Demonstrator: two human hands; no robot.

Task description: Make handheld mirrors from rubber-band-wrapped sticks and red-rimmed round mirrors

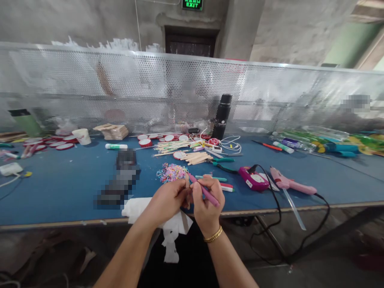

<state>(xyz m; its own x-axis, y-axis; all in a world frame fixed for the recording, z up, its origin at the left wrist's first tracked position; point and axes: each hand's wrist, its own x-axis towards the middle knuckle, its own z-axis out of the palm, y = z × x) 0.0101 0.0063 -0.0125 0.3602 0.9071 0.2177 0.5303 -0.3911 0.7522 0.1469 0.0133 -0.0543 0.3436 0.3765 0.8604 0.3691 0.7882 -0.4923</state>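
My left hand [171, 196] is closed on a flat wooden craft stick [187, 182], held nearly upright over the table's front edge. In my right hand [208, 204] is a purple marker pen [207, 192], its tip end pointing up and left toward the stick. Whether the pen touches the stick, I cannot tell. Just beyond my hands lies a heap of small coloured rubber bands [172, 173]. White tissue paper [141, 208] lies under my left wrist and hangs over the edge. Other markers [227, 186] rest right of my right hand.
Behind the heap lie loose craft sticks [198, 157] and green-handled pliers [223, 160]. A black bottle [222, 118] stands at the perforated screen [135, 88]. To the right are a magenta box [253, 179] and a pink glue gun [289, 184] with trailing cords.
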